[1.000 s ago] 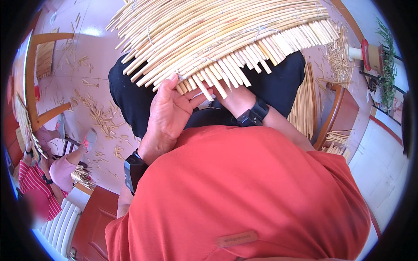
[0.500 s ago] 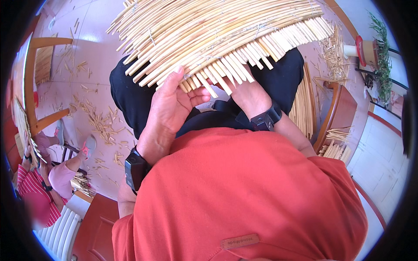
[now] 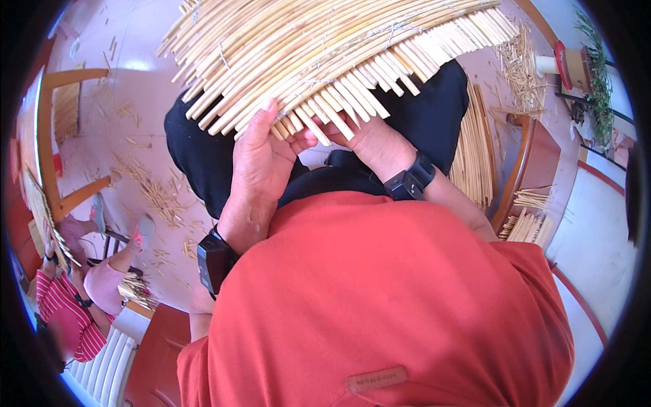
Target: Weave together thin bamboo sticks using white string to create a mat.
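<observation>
A broad mat of pale reeds [image 3: 325,54] lies across the seated person's black-trousered lap [image 3: 203,156], so its cut ends hang toward the body, within easy reach of both hands. The reeds are straight, smooth, straw-coloured stalks laid side by side and bound by thin cross-threads, fanning slightly at the near edge. Below the mat, the left hand [image 3: 261,163] closes its grip on the end stalks, thumb on top, steadying them. Beside it, under the mat's edge, the right hand [image 3: 373,139] pinches neighbouring ends from beneath. Left of the mat, loose reed offcuts [image 3: 159,193] scatter over the pinkish floor [image 3: 88,152].
</observation>
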Demonstrator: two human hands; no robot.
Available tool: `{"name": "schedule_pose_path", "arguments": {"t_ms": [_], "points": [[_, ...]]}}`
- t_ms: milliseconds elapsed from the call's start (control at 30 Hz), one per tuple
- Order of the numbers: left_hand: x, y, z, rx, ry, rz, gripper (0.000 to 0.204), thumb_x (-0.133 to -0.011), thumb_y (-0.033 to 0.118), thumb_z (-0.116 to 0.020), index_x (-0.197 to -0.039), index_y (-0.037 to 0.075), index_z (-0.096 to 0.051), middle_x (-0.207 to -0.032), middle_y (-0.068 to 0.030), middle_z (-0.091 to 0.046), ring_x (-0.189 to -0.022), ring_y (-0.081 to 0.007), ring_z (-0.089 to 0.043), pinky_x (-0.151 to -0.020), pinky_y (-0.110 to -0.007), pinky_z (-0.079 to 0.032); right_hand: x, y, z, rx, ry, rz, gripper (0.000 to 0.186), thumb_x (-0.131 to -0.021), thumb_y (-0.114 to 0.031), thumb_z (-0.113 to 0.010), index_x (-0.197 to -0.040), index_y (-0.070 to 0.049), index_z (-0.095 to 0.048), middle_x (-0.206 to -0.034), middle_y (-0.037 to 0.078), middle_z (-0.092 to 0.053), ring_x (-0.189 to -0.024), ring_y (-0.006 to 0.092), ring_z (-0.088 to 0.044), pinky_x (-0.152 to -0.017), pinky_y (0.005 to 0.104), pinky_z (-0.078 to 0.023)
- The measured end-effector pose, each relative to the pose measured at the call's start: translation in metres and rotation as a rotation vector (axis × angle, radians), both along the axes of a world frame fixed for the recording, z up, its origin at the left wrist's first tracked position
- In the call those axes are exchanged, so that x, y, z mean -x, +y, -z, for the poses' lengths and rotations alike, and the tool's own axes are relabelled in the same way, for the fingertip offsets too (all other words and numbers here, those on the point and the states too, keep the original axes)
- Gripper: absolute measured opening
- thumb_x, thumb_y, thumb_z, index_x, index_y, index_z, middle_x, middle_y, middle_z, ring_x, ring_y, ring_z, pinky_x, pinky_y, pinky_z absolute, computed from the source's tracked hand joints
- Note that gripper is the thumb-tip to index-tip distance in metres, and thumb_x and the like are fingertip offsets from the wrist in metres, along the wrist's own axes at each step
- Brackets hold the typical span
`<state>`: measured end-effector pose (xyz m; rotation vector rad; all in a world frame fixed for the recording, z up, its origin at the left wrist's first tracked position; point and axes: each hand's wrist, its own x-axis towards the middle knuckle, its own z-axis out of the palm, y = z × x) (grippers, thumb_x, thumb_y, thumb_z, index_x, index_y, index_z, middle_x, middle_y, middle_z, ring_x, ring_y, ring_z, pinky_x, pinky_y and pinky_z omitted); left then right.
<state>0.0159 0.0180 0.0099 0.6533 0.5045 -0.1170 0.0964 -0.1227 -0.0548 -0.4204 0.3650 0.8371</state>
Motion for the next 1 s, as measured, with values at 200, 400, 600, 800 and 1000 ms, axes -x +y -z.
{"name": "schedule_pose_path", "arguments": {"t_ms": [200, 400, 600, 800, 1000], "points": [[0.029, 0.025, -0.025, -0.308, 0.114, 0.454, 0.035, -0.093, 0.029, -0.057, -0.114, 0.001, -0.056, -0.095, -0.0112, -0.066, -0.079, -0.0234, -0.065, -0.068, -0.034, -0.055, 0.007, -0.004, 0.010, 0.112, -0.117, -0.027, 0.029, -0.096, -0.037, -0.050, -0.102, -0.010, -0.058, -0.080, 0.005, -0.063, -0.063, 0.0150, -0.061, -0.048, 0.0265, -0.052], [0.059, 0.031, -0.034, -1.994, -0.678, 0.148, 0.032, -0.078, 0.007, -0.071, -0.108, 0.003, -0.062, -0.103, -0.0155, -0.062, -0.093, -0.0311, -0.060, -0.078, -0.039, -0.048, 0.023, -0.006, -0.023, 0.304, -0.107, -0.135, 0.023, -0.097, -0.033, -0.051, -0.106, -0.013, -0.057, -0.086, 0.002, -0.061, -0.070, 0.0099, -0.059, -0.052, 0.0262, -0.051], [0.019, 0.030, -0.028, -2.351, -0.485, 0.159, 0.070, -0.071, 0.015, -0.076, -0.134, 0.009, -0.046, -0.146, -0.0148, -0.036, -0.138, -0.0348, -0.027, -0.112, -0.047, -0.023, 0.036, -0.019, -0.026, 0.258, -0.109, -0.087, 0.022, -0.095, -0.024, -0.056, -0.113, -0.011, -0.054, -0.093, 0.000, -0.060, -0.080, 0.0172, -0.062, -0.066, 0.0321, -0.053], [-0.012, 0.022, -0.018, -2.463, -0.573, 0.222, 0.061, -0.072, 0.008, -0.070, -0.130, 0.010, -0.052, -0.129, -0.0100, -0.056, -0.123, -0.0268, -0.050, -0.106, -0.045, -0.034, 0.039, -0.028, -0.043, 0.166, -0.233, 0.095, 0.028, -0.093, -0.017, -0.055, -0.120, -0.010, -0.051, -0.110, 0.006, -0.062, -0.103, 0.0191, -0.061, -0.082, 0.0367, -0.052], [-0.016, 0.032, -0.017, -2.443, -0.685, 0.098, 0.049, -0.074, 0.004, -0.065, -0.123, 0.008, -0.058, -0.122, -0.0104, -0.061, -0.118, -0.0267, -0.055, -0.101, -0.042, -0.040, 0.039, -0.024, -0.060, -0.009, -0.188, 0.219, 0.022, -0.098, -0.017, -0.046, -0.116, -0.006, -0.052, -0.112, 0.010, -0.060, -0.112, 0.0281, -0.057, -0.093, 0.0422, -0.048]]}}
